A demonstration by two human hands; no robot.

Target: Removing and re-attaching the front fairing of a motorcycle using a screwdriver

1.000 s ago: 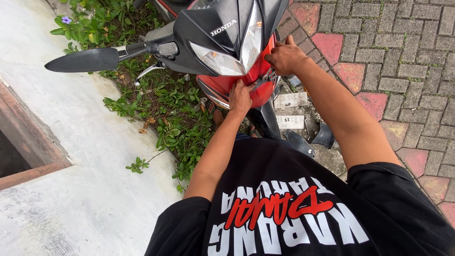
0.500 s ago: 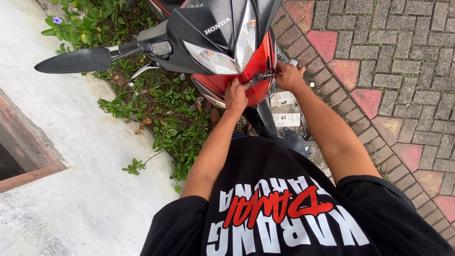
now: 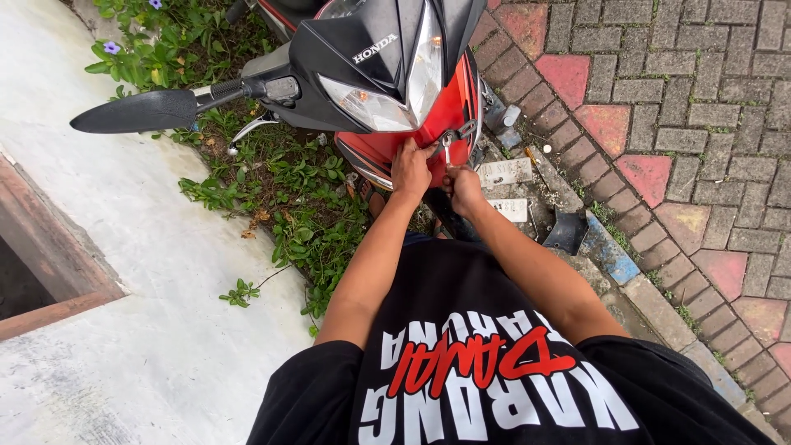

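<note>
A motorcycle with a black headlight cowl and a red front panel stands just ahead of me. My left hand presses flat against the lower edge of the red panel. Just right of it, my right hand is closed around the lower end of a small silver metal tool. The tool points up at the panel's underside. What its tip meets is too small to make out.
The left handlebar with a black mirror sticks out over green weeds. There is pale concrete to the left and a rusty-edged pit at far left. Red and grey paving bricks lie to the right, with a kerb and small litter below the wheel.
My right hand has come down from the panel's right side to beside my left hand, now gripping the tool. My left hand stayed on the panel. The view shifted slightly.
</note>
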